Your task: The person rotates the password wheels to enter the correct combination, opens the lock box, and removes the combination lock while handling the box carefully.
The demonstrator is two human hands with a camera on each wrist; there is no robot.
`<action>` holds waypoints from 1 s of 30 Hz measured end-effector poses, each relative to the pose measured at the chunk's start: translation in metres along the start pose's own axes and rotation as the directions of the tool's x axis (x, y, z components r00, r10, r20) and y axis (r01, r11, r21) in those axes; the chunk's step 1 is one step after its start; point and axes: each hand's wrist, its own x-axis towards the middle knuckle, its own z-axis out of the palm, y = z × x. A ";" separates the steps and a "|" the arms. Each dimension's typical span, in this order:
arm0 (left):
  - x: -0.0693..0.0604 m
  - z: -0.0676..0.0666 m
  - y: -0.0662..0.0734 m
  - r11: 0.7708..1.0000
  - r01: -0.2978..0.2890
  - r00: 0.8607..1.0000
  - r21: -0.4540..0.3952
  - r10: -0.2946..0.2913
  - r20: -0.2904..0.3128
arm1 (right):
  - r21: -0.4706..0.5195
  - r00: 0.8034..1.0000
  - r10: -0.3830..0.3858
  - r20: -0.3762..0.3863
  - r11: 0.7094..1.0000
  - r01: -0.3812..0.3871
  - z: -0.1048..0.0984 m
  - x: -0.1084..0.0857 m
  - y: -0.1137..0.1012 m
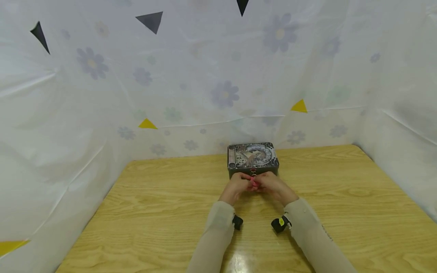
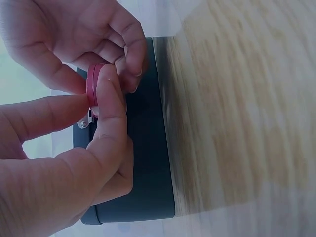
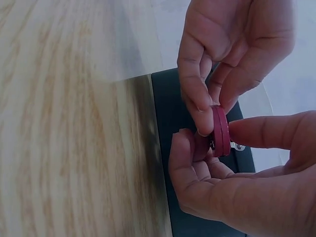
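A dark box (image 1: 253, 156) with an ornate printed lid stands at the table's back, its small metal clasp (image 2: 84, 122) on the front side. In front of that side both hands pinch one red padlock-like piece (image 3: 220, 131). The left hand (image 1: 238, 186) holds it between thumb and fingers from the left, the right hand (image 1: 274, 185) from the right. In the left wrist view, the left hand (image 2: 74, 163) and right hand (image 2: 79, 34) meet at the red piece (image 2: 92, 85). Fingers cover part of it, and whether it is attached to the clasp cannot be told.
The wooden table (image 1: 164, 212) extends around the box and arms. A pale flowered sheet (image 1: 191, 91) hangs behind the table and along both sides. Black wrist devices sit below the hands, one on the left (image 1: 238, 222) and one on the right (image 1: 280, 224).
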 end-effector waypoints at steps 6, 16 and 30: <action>0.000 0.000 -0.001 1.000 -0.018 1.000 -0.020 0.018 0.008 | 0.014 1.000 0.012 0.005 1.000 -0.012 -0.001 0.001 0.000; 0.002 0.001 -0.002 0.999 -0.007 1.000 -0.034 0.007 0.019 | 0.019 1.000 0.002 0.031 1.000 -0.002 0.000 -0.001 -0.001; -0.001 0.001 0.000 1.000 -0.002 1.000 -0.009 0.002 0.003 | 0.006 1.000 0.000 0.022 1.000 0.000 0.001 0.001 0.002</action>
